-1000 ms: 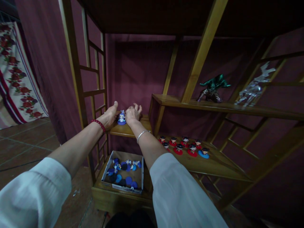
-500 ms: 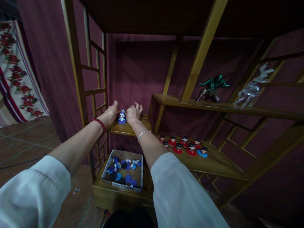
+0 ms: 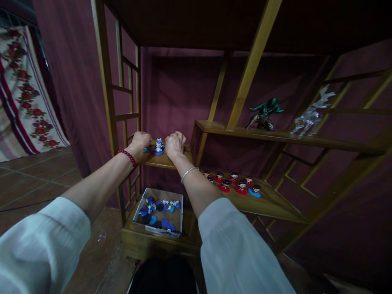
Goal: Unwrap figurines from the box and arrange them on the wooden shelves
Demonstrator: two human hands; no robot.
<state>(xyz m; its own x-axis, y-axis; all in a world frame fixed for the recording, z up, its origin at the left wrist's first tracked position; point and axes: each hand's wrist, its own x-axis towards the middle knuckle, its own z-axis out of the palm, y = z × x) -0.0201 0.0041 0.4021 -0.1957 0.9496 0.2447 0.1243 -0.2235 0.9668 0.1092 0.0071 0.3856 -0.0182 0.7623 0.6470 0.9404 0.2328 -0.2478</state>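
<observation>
A small white and purple figurine [image 3: 159, 147] stands on a purple base on the upper left wooden shelf [image 3: 159, 161]. To its left my left hand [image 3: 141, 141] has its fingers curled down, with a bit of a blue base [image 3: 145, 150] showing beside them. Right of the figurine is my right hand [image 3: 175, 145], its fingers bent together; what they hold, if anything, is hidden behind the hand.
Below sits an open box [image 3: 159, 194] with several blue and purple figurines and discs. On the right shelf [image 3: 269, 206] stand several figurines on red bases [image 3: 241, 188] and one on blue [image 3: 255, 190]. Above them are a green statue [image 3: 265, 114] and a clear statue [image 3: 312, 114].
My left hand's raised thumb has come down and its fingers have curled in. A blue base now shows beside it. The whole view has shifted slightly.
</observation>
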